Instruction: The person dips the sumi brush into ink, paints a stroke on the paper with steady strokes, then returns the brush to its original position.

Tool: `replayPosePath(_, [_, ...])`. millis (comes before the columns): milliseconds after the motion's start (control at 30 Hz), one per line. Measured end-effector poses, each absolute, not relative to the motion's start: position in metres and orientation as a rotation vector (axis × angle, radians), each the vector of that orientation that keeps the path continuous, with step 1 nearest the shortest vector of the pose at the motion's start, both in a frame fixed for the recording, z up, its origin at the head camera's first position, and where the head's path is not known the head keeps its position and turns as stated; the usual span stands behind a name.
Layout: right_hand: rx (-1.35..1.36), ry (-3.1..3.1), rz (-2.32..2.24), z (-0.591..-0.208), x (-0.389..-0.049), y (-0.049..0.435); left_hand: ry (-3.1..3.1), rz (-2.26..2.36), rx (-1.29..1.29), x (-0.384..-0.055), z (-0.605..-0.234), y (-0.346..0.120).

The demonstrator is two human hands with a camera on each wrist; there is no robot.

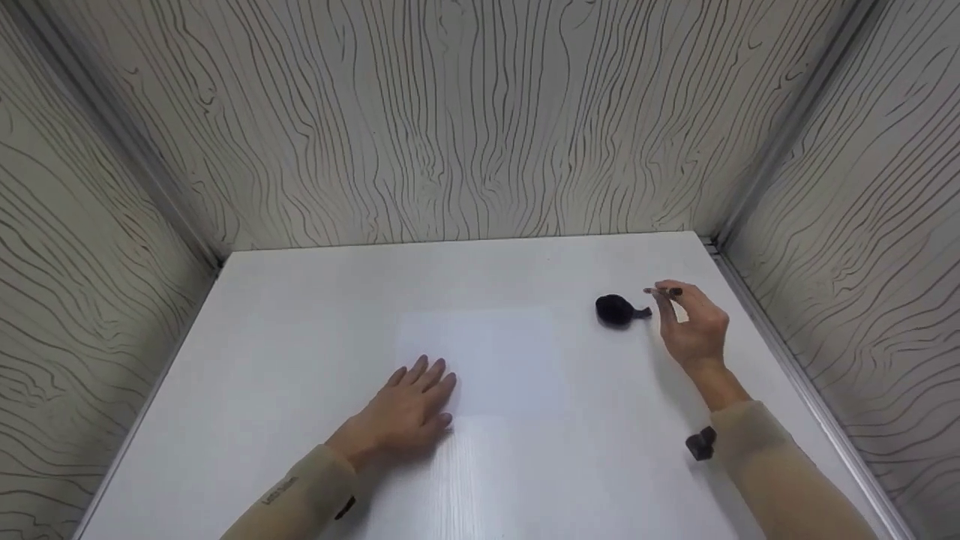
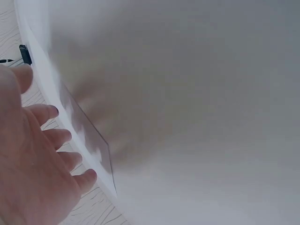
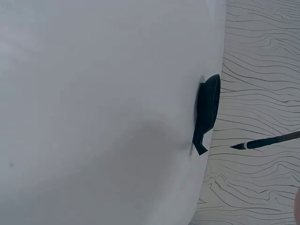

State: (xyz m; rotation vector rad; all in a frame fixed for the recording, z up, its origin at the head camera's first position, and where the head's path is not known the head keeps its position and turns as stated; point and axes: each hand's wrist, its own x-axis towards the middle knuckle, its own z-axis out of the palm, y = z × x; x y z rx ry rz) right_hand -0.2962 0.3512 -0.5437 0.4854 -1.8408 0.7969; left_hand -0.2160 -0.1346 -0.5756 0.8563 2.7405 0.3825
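Note:
My right hand (image 1: 697,330) is raised over the right side of the table, pinching a calligraphy brush (image 3: 262,142) between thumb and fingers. Its dark pointed tip aims left, close to a small black dish (image 1: 614,310) with a short handle. Seen from the right wrist, the dish (image 3: 208,103) stands on the table near the far edge, with the brush apart from it. My left hand (image 1: 405,412) is spread flat, palm down, its fingertips over the left edge of a white sheet of paper (image 1: 502,367). In the left wrist view its fingers are extended over the paper (image 2: 70,112).
The white table (image 1: 300,322) is enclosed by wood-grain patterned panels (image 1: 465,127) at the back and both sides. Grey metal strips run along the corners. A black device (image 1: 701,444) is attached at the right wrist.

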Motion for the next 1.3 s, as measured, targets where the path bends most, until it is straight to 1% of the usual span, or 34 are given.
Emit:
replayPosePath(200, [0.366, -1.831, 0.909, -0.543, -0.303, 0.345, 2.691, 0.400, 0.905, -0.212, -0.579, -0.142])
replayPosePath(500, [0.151, -1.758, 1.164, -0.520, -0.298, 0.317, 2.688, 0.402, 0.959, -0.206, -0.578, -0.147])
replayPosePath(800, [0.019, -1.714, 1.487, -0.535, -0.317, 0.321, 2.713, 0.343, 0.952, -0.199, -0.578, -0.154])
replayPosePath(1300, [-0.098, -1.679, 1.607, -0.548, -0.324, 0.323, 2.673, 0.308, 0.915, -0.199, -0.581, -0.153])
